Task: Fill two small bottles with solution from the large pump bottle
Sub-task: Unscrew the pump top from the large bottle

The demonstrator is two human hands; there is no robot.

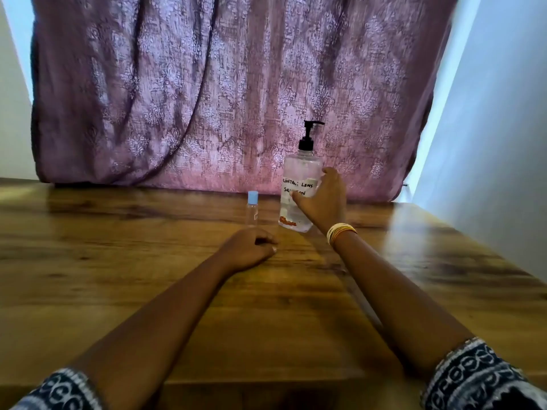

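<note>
A large clear pump bottle [299,184] with a black pump head and a handwritten white label stands toward the back of the wooden table [118,261], slightly tilted. My right hand [324,201] wraps around its right side, thumb across the label. A small clear bottle [252,210] with a light blue cap stands upright just left of the pump bottle. My left hand [248,248] rests on the table in front of the small bottle, fingers curled into a loose fist; whether it holds anything is hidden. Only one small bottle is in sight.
A purple patterned curtain [222,93] hangs behind the table's back edge. A pale wall [497,143] runs along the right side. Bangles sit on my right wrist.
</note>
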